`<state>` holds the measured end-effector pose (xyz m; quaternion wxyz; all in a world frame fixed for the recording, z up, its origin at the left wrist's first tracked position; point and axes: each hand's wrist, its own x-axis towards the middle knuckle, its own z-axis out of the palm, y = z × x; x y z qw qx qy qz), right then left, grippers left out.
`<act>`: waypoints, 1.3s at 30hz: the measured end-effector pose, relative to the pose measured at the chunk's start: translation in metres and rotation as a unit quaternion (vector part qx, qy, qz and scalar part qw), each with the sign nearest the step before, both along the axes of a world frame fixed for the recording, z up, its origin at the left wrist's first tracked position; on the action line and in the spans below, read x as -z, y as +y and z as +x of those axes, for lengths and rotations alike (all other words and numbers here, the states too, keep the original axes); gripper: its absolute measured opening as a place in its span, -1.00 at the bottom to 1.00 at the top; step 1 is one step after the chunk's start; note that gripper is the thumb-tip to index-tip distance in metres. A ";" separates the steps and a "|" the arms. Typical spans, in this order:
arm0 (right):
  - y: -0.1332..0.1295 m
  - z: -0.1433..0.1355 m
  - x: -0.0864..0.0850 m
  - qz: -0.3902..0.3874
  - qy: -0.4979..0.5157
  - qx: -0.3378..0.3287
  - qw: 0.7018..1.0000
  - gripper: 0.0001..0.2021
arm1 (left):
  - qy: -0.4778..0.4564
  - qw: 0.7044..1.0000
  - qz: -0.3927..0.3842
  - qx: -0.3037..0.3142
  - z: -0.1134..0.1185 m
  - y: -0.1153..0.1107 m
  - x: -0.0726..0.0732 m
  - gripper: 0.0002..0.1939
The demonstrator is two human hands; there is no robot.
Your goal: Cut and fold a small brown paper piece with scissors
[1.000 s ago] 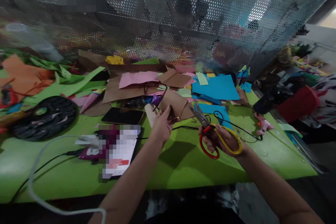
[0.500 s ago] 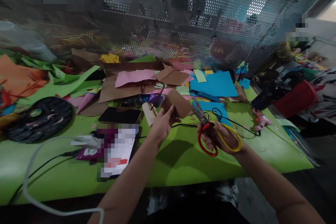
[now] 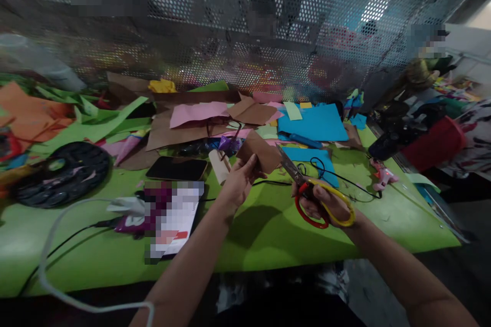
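Observation:
Between the thumb and fingers of my left hand (image 3: 241,180) is a small brown piece of paper (image 3: 264,154), raised above the green table. My right hand (image 3: 320,202) is closed around scissors (image 3: 294,171) with one red and one yellow handle loop. The blades point up and left, their tips close to the right edge of the brown paper; whether they touch it I cannot tell. Behind the hands lie blue paper sheets (image 3: 316,121) and a blue cutter (image 3: 303,139). A beige roll (image 3: 220,166) rests just left of the brown paper.
A dark phone (image 3: 176,168), a tablet (image 3: 180,219) and a black round tray (image 3: 65,176) are on the left. Coloured paper scraps line the back below a perforated metal screen (image 3: 230,20). To the right are a pink glue gun (image 3: 382,176) with a black cord and a red container (image 3: 435,145).
The scissor blades have come closer together, and the handles have shifted slightly right. My left hand still holds the brown paper in almost the same place.

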<state>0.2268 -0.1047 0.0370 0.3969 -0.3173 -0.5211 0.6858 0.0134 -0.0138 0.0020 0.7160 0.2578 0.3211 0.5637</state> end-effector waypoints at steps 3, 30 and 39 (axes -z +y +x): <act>-0.001 0.001 0.001 0.004 -0.013 0.005 1.000 -0.49 | 0.005 1.000 0.008 0.006 0.000 0.000 0.001 -0.62; 0.002 0.000 0.005 0.019 -0.021 0.021 0.999 -0.50 | 0.026 0.999 0.022 0.039 0.011 -0.001 0.011 -0.54; 0.004 -0.004 0.002 0.016 0.007 0.039 0.999 -0.53 | 0.012 0.996 0.042 0.075 0.014 -0.006 0.011 -0.57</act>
